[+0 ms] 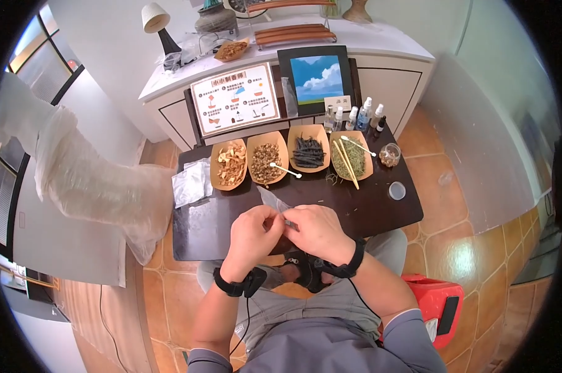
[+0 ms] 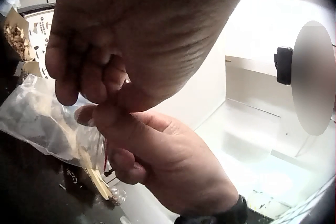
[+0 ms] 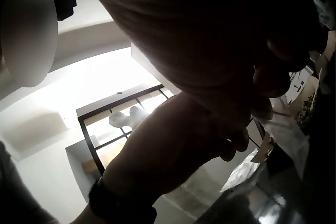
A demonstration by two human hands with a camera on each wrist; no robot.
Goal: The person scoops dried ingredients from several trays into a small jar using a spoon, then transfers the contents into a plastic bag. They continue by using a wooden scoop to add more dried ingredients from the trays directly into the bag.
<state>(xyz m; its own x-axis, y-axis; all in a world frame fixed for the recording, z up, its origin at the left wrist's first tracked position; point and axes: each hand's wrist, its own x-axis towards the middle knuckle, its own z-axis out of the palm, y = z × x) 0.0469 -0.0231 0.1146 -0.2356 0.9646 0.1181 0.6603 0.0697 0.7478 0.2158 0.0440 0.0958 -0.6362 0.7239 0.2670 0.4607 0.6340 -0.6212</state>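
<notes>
My left hand (image 1: 253,235) and right hand (image 1: 319,231) meet above the near edge of the dark table (image 1: 349,208). Between their fingertips they pinch the gathered top of a clear plastic bag (image 1: 271,199). In the left wrist view the bag (image 2: 39,113) hangs out to the left, and thumb and fingers of both hands crowd together at its neck. A thin red strip (image 2: 105,161) shows just below the fingers there. The right wrist view is dark, with the bag (image 3: 287,137) hanging beyond the fingertips.
Paper trays hold pale dried slices (image 1: 231,165), brown dried bits (image 1: 266,158), black sticks (image 1: 309,151) and green herbs (image 1: 352,163) with wooden tweezers (image 1: 346,165). Plastic bags (image 1: 192,182) lie left. Small bottles (image 1: 364,115), a jar (image 1: 389,155) and a clear round container (image 1: 397,191) stand right.
</notes>
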